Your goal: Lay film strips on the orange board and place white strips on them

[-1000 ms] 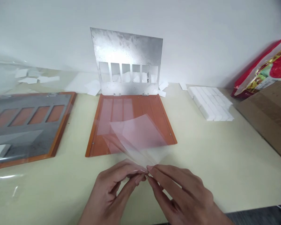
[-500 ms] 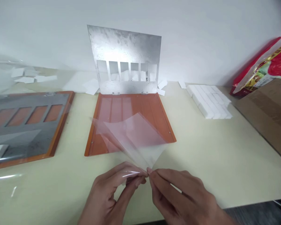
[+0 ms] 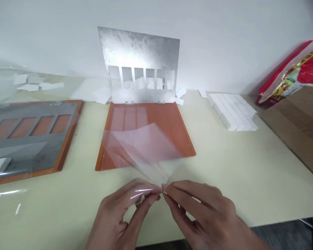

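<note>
A thin transparent film sheet (image 3: 148, 140) stretches from my fingertips out over an orange board (image 3: 169, 128). My left hand (image 3: 126, 206) pinches the sheet's near corner, with a shiny clear layer curling over its index finger. Fingertip to fingertip with it, my right hand (image 3: 200, 208) pinches the same corner. Whether the film is one layer or two at the pinch, I cannot tell. Hinged to the board's far edge, a metal plate (image 3: 141, 47) with a row of rectangular cutouts stands upright.
At left lies a second orange board with its metal plate (image 3: 49, 149) folded down, partly under clear film. White blocks (image 3: 232, 111) sit at right, near a cardboard box (image 3: 299, 121) and a red bag (image 3: 289, 76). White paper pieces (image 3: 28, 86) lie along the wall.
Both hands have shifted slightly left, still pinching the film corner. The right fingers have spread a little, and the sheet lies somewhat flatter over the board.
</note>
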Tool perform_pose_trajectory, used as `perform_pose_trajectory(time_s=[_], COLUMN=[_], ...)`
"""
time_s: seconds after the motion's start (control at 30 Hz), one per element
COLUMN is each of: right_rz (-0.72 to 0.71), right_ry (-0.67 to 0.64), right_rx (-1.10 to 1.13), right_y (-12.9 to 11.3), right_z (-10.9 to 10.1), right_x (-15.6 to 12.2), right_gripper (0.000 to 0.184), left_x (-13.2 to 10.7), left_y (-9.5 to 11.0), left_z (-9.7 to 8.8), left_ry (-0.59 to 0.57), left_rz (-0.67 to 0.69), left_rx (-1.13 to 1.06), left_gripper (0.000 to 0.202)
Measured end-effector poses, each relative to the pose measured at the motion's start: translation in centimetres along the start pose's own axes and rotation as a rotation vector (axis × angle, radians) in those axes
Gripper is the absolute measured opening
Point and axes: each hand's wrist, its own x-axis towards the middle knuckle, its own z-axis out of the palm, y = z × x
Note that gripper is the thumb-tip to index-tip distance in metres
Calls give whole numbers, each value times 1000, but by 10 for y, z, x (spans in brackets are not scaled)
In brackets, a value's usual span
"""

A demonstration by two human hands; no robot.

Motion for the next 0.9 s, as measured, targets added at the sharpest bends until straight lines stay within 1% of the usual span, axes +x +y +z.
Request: perform_pose_trajectory(time_s=[0.07,0.13,0.2,0.3,0.33,0.4,0.43,0.47,0.5,0.6,0.7,0.8,0.9], right_rz=[-48,-103,-158,-203,-206,-193,-172,-149,-114,25,109,150,215], right_ry=[-34,-62,-55,-27,-43,-127,-167,-181,-166,-43,-22,-2,-12], right_rx=[-58,-142,-220,-276,-285,-282,-264,-225,-167,35,175,277,394], right_y=[-1,-2,-3,-4,-5,-6,-6,-6,-6,-4,0,5,12], right_z=[0,1,3,3,2,-3,-5,-7,-7,-5,-1,-2,-4], right_x=[-1,-2,-2,2,3,8,9,10,11,12,15,20,22], right_gripper=[22,28,34,32,30,26,25,23,21,16,15,18,20], left_x=[-2,-5,-7,-9,-9,-7,-6,-5,-4,-3,-3,-3,-1], left_y=[-2,-4,-4,-2,-2,-1,-1,-1,-2,-5,-6,-1,8], left_z=[1,1,2,3,4,4,4,5,5,4,1,-2,-6], left_ry=[20,44,69,98,96,92,93,96,96,64,28,-10,-52], left_rz=[57,116,143,150,145,121,107,96,91,86,50,-29,-169], left_rx=[76,137,164,162,161,162,160,157,153,140,122,104,63], left_gripper=[10,13,16,17,17,15,13,12,11,11,11,9,20])
